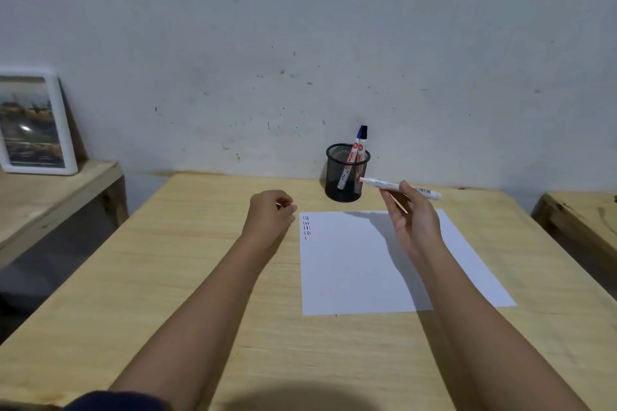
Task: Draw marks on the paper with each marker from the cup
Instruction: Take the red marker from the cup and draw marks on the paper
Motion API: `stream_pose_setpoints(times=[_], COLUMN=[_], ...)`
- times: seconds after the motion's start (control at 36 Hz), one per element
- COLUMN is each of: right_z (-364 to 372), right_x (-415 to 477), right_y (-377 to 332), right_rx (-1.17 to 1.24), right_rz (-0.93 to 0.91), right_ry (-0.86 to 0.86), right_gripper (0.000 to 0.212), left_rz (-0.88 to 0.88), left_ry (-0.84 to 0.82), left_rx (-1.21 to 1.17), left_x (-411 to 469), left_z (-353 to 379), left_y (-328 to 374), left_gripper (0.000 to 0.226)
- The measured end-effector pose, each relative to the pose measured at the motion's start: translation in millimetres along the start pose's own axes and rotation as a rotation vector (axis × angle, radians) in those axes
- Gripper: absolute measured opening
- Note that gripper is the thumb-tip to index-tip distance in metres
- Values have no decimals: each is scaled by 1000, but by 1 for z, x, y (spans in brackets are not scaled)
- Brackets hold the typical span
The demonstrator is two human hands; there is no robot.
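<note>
A white sheet of paper (367, 264) lies on the wooden table (187, 277), with short red, blue and black marks (306, 227) near its top left corner. Behind it stands a black mesh cup (347, 173) holding two capped markers (357, 147), one blue and one black. My right hand (414, 220) holds an uncapped red marker (394, 185) level above the paper's far edge, tip pointing left towards the cup. My left hand (270, 213) hovers just left of the paper, fingers curled around what looks like the red cap, mostly hidden.
A framed picture (33, 123) leans on the wall on a lower wooden shelf (60, 190) at the left. Another wooden surface (581, 210) sits at the right edge. The grey wall (300, 43) rises directly behind the cup.
</note>
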State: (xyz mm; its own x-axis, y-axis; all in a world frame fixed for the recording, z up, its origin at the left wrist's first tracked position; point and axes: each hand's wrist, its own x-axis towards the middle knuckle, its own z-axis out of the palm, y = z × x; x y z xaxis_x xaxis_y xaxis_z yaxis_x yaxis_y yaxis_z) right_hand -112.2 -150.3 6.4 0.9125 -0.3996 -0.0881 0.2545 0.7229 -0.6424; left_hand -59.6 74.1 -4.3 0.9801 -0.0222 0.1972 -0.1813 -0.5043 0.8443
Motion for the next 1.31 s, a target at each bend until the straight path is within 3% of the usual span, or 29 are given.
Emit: stream_pose_setpoints(times=[0.08, 0.22, 0.33, 0.72, 0.92, 1.14, 1.31], right_z=[3, 17, 24, 28, 32, 38, 31], right_x=[3, 0, -2, -10, -12, -15, -13], right_y=[-5, -14, -19, -18, -19, -22, -36], right_rx=[-16, -30, -37, -114, -216, -176, -346], right_rz=[-8, -59, -72, -70, -96, -63, 25], right_ry=[-1, -50, -99, -142, -169, -201, -315], right_gripper=[1, 4, 5, 7, 9, 5, 8], left_rz=[-69, -175, -194, -201, -116, -11, 36], left_ry=[22, -117, -157, -237, -262, -214, -228], left_rx=[-348, -845, -996, -1074, -919, -868, -803], left_x=[1, 3, -1, -3, -4, 0, 5], left_z=[0, 5, 14, 21, 23, 18, 3], left_y=[22, 47, 61, 72, 75, 81, 82], left_gripper=[14, 18, 19, 15, 13, 11, 14])
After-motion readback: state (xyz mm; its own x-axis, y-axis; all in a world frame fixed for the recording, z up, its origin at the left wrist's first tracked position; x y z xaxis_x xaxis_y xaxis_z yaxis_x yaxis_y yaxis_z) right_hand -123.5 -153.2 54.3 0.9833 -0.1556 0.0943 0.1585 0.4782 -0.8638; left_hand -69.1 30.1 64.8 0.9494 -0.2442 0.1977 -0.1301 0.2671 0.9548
